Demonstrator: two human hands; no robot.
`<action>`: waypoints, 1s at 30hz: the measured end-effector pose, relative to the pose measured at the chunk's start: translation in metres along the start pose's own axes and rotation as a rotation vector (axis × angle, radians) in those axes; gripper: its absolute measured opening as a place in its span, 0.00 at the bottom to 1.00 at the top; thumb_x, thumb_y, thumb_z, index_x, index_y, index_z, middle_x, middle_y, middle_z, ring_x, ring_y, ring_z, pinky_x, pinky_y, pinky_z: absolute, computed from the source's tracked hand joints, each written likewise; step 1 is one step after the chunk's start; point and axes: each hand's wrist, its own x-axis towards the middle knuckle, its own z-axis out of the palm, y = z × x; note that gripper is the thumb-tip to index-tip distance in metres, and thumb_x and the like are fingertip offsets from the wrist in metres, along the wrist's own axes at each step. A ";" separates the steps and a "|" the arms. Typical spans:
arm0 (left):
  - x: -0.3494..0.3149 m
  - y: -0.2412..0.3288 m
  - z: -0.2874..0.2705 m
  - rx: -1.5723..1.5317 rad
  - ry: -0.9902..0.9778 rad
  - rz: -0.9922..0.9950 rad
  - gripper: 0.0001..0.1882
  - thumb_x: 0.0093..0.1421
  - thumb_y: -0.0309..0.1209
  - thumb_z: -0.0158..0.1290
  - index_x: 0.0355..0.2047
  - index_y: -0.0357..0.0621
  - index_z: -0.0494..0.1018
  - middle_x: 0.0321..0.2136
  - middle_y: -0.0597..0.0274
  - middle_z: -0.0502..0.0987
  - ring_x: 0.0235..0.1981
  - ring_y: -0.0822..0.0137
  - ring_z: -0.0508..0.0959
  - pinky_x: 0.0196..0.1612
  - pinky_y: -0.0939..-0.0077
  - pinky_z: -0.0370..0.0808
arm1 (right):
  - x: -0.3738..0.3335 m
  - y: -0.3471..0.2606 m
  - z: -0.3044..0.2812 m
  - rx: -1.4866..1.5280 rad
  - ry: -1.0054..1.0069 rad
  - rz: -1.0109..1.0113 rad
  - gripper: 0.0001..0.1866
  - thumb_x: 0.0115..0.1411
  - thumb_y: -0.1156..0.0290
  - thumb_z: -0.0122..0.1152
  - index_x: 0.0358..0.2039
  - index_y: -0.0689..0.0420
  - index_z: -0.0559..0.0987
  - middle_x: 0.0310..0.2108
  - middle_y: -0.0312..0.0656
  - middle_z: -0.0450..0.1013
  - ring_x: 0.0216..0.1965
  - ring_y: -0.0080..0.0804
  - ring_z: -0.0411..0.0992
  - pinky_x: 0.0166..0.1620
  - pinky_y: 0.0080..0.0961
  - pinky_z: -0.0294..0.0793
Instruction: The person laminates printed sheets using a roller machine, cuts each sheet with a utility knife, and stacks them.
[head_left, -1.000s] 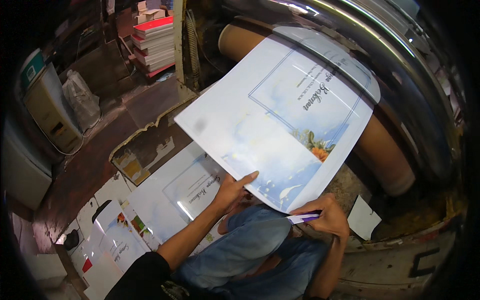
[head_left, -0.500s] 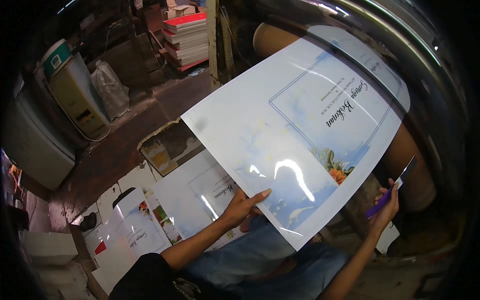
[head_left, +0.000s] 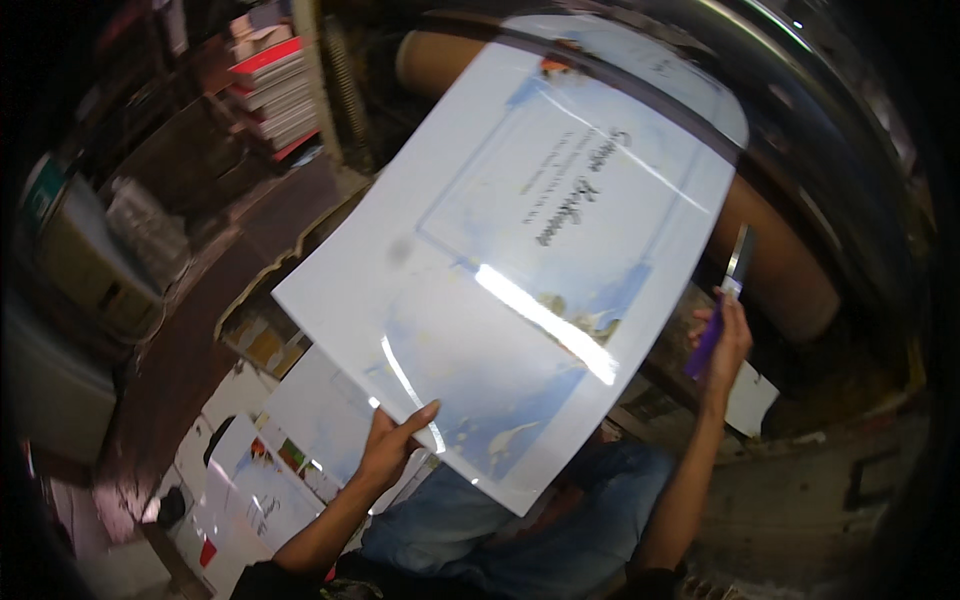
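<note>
Dim clutter fills the far left, where a green tub stands on a beige cabinet, its contents too blurred to tell. The left hand pinches the near left edge of a printed sheet, thumb on top; the sheet slopes up over a brown roller, its near corner above the knees. The right hand closes around a purple-handled knife, blade up, a gap separating it from the sheet's right edge.
</note>
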 end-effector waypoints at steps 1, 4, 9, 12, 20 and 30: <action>0.002 -0.002 -0.005 -0.044 0.017 0.041 0.23 0.57 0.26 0.58 0.48 0.36 0.59 0.42 0.55 0.71 0.43 0.67 0.74 0.42 0.70 0.76 | 0.001 -0.001 0.001 -0.010 -0.026 0.022 0.20 0.66 0.54 0.49 0.47 0.58 0.74 0.25 0.41 0.76 0.16 0.20 0.70 0.17 0.14 0.65; 0.003 -0.012 -0.021 -0.101 0.052 0.089 0.21 0.57 0.24 0.58 0.47 0.36 0.61 0.40 0.57 0.72 0.41 0.67 0.75 0.43 0.70 0.76 | 0.003 0.002 0.009 0.011 -0.075 0.066 0.18 0.66 0.56 0.49 0.43 0.60 0.73 0.27 0.43 0.76 0.17 0.22 0.71 0.17 0.15 0.65; 0.001 -0.020 -0.029 -0.031 0.187 0.028 0.21 0.56 0.24 0.59 0.46 0.36 0.61 0.38 0.57 0.72 0.39 0.69 0.76 0.42 0.73 0.76 | 0.014 0.000 0.015 0.000 -0.055 0.093 0.16 0.65 0.59 0.53 0.41 0.60 0.73 0.26 0.43 0.76 0.16 0.22 0.71 0.16 0.15 0.65; -0.002 -0.019 -0.037 -0.049 0.186 0.016 0.24 0.55 0.25 0.60 0.46 0.37 0.59 0.39 0.56 0.71 0.40 0.67 0.75 0.44 0.71 0.75 | 0.023 -0.004 0.022 0.000 -0.059 0.071 0.16 0.65 0.58 0.53 0.40 0.60 0.73 0.25 0.43 0.75 0.15 0.22 0.70 0.16 0.15 0.65; -0.011 -0.017 -0.060 -0.131 0.111 -0.052 0.25 0.57 0.19 0.55 0.53 0.38 0.58 0.45 0.55 0.70 0.46 0.64 0.74 0.52 0.67 0.71 | 0.058 -0.008 0.032 -0.011 -0.031 -0.019 0.20 0.66 0.56 0.50 0.42 0.62 0.74 0.24 0.42 0.75 0.15 0.21 0.70 0.17 0.16 0.64; -0.024 -0.028 -0.088 -0.149 0.095 -0.151 0.25 0.57 0.22 0.55 0.54 0.43 0.59 0.46 0.58 0.70 0.49 0.61 0.72 0.51 0.58 0.72 | 0.132 -0.024 0.032 -0.163 -0.257 -0.042 0.18 0.65 0.59 0.51 0.40 0.63 0.76 0.21 0.40 0.74 0.12 0.18 0.66 0.15 0.15 0.62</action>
